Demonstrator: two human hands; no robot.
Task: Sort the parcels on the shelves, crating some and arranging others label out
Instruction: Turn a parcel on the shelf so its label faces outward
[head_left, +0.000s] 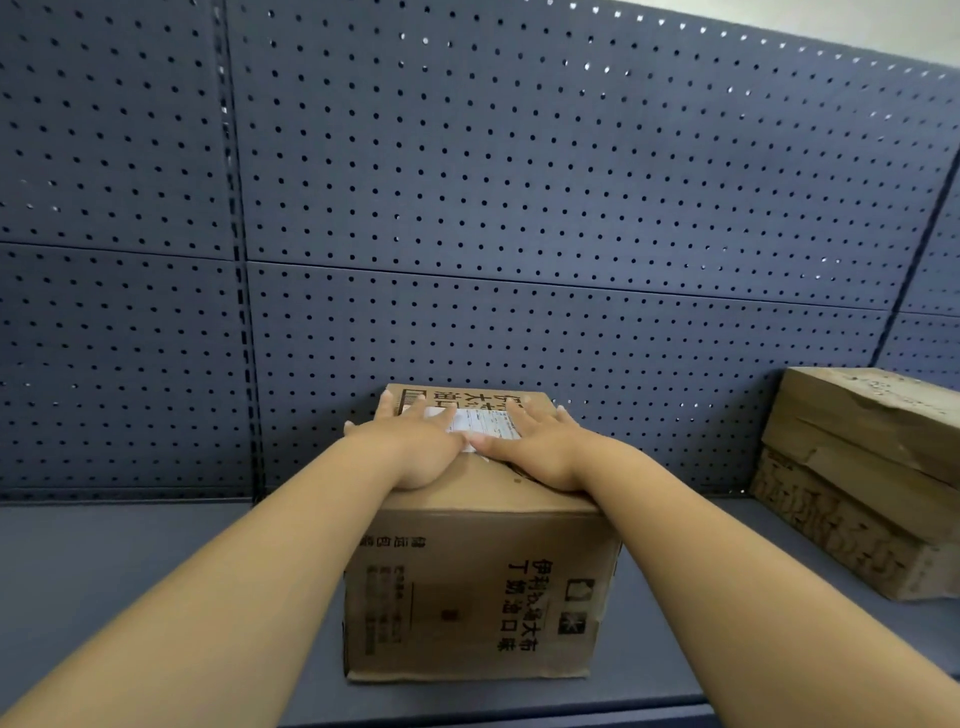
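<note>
A brown cardboard parcel (478, 587) stands on the smooth dark grey-blue shelf (156, 571). It is a squarish corrugated box with soft, slightly crushed lower corners and dark printed characters running down its near face. Its far end sits close to the perforated metal back panel (519, 182) behind it, a matte sheet dotted with even rows of small round holes and split by seams and a slotted upright.

On the parcel's top face lies a white paper label (480, 421), partly covered by the person's hands. The left hand (415, 447) rests flat on the left half of the top, fingers straight and spread towards the far edge. The right hand (535, 447) lies flat beside it on the right half, fingers likewise straight; neither grips anything. The thumbs nearly meet over the label.

To the right of the parcel, well apart from it, sits a second carton (857, 467), wider, battered and creased, its flaps buckled.
</note>
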